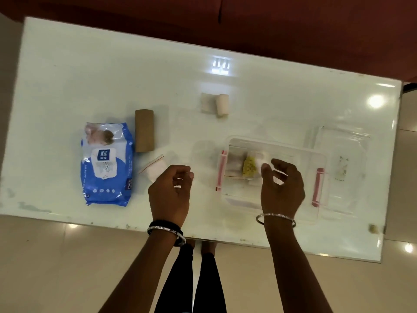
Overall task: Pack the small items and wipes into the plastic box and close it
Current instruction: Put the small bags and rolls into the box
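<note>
A clear plastic box (270,143) with pink latches stands open on the white table, right of centre. Inside lie a yellow item (249,167) and a pale packet (234,162). My right hand (283,190) hovers over the box, its fingertips pinching a small clear pouch (259,161) with white contents. My left hand (169,195) is loosely curled and holds nothing, just right of a small zip bag (154,169) with a red strip. A blue wipes pack (107,163) lies at the left, a brown cardboard roll (144,131) beside it. A white bandage roll (215,103) lies further back.
The clear lid (343,141) lies flat to the right of the box, near the table's right edge. The glossy white table (112,75) shows light reflections. A dark red sofa (293,30) stands beyond the far edge. My legs are below the near edge.
</note>
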